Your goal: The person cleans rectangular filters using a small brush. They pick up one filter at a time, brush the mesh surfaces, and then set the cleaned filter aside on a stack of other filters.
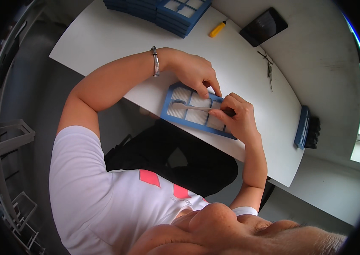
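Note:
A flat rectangular filter [197, 115] with a blue frame and white pleated panels lies near the front edge of the white table. My left hand [197, 77], a silver bracelet on its wrist, holds the filter's far side. Its thumb rests on the filter face and its index fingertip is at the frame's outer edge; the other fingers curl underneath the hand. Between the fingers of my right hand [240, 115] is the handle of a pale, translucent toothbrush [192, 107]. The brush head lies over the left panels of the filter. The handle's end is hidden in my right hand.
Stacks of similar blue-framed filters [180, 21] stand at the far left of the white table [248, 55]. Farther back are a yellow-handled tool [217, 29], a black tablet [264, 26] and a thin dark metal object [269, 70]. Another blue frame [302, 127] stands upright at the right edge.

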Available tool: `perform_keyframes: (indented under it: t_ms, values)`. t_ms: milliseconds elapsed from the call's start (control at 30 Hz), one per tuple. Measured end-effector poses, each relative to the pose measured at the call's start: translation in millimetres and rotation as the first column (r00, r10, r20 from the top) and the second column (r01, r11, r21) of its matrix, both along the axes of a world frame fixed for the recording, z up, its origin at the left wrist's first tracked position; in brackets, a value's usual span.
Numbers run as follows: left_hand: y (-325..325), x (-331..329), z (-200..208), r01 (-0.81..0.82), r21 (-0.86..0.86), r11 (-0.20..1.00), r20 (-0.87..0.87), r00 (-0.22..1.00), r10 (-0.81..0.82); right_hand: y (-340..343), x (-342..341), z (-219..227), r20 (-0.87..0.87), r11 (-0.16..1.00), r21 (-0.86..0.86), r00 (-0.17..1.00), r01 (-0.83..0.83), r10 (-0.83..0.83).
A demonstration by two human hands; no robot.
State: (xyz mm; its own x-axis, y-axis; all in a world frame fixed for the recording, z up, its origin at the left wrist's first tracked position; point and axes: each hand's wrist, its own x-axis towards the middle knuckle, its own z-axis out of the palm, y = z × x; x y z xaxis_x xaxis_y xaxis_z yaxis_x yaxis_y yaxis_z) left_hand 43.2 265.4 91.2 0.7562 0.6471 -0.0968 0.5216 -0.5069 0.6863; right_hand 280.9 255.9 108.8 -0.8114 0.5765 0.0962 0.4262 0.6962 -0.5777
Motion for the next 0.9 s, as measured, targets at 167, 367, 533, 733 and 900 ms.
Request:
perform_keyframes:
  t_ms: [167,367,533,733,900]
  values:
    - [-2.4,-1.5,-0.3,0.001,0.013,1.0,0.005,1.0,-0.001,-1.5,-1.5,5.1,0.011,1.0,0.006,1.0,0.029,-0.029]
    - [-0.1,0.6,-0.5,-0.002,0.001,1.0,0.019,1.0,0.002,-8.9,-4.2,-1.2,-0.015,0.999,0.02,0.999,0.049,-0.049]
    - [-1.9,-1.2,-0.8,0.016,0.031,0.999,0.028,0.999,-0.017,-7.3,-2.6,1.9,-0.012,0.998,0.045,0.999,0.051,-0.05]
    - [-1.1,0.4,-0.6,0.001,0.002,1.0,0.026,1.0,-0.001,-13.8,-5.5,-5.8,-0.029,1.0,0.015,1.0,0.003,-0.002]
    - [-2.2,-0.4,-1.7,-0.008,0.012,1.0,0.023,1.0,0.008,-17.1,-3.5,-3.3,0.015,0.999,0.015,0.999,-0.049,0.048]
